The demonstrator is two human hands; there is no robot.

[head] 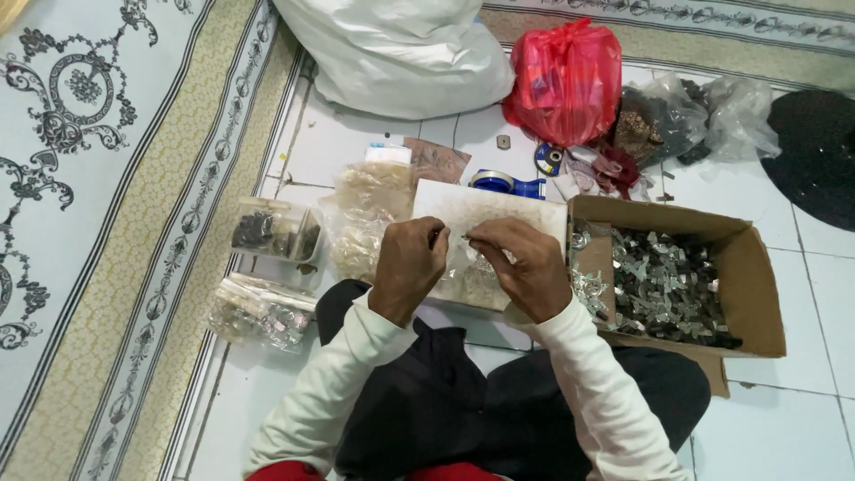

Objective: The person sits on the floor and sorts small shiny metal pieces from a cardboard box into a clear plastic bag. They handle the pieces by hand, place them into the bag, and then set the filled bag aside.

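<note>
A pinching grip is held by both the left hand [408,267] and the right hand [527,267] at the centre of the frame, fingertips closed on a small clear, glittering piece [465,239] stretched between them above a pale flat board [463,214]. The piece's long axis runs left to right; which end leads cannot be told. Much seems left: the cardboard box [757,276] at right is full of shiny pieces, while filled clear bags [263,312] lie at lower left.

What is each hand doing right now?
Left hand: fingers pinched shut on a tiny part, too small to identify.
Right hand: pinched shut on that part too.
</note>
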